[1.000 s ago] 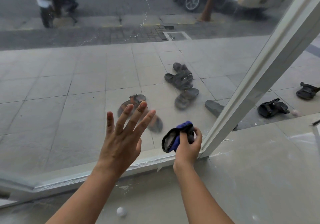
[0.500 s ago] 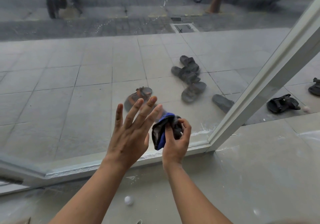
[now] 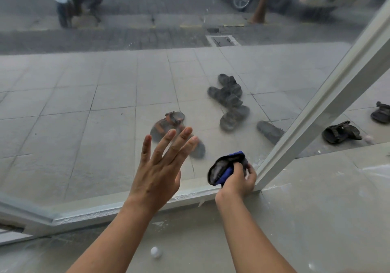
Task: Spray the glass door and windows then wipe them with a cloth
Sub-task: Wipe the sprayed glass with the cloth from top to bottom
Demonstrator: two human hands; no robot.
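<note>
Down low, right hand point(image 3: 237, 183) grips bunched cloth point(image 3: 225, 167) against glass point(image 3: 105, 103), left hand point(image 3: 157, 174) fingers spread.

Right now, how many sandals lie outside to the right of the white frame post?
2. The near black sandal lies just right of the post. The far black sandal is farther right, cut by the picture's edge. More may lie beyond that edge.

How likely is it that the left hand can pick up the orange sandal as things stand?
Probably not. The left hand is spread open indoors, while the orange sandal lies outside on the pavement, and the window glass stands between them.
</note>
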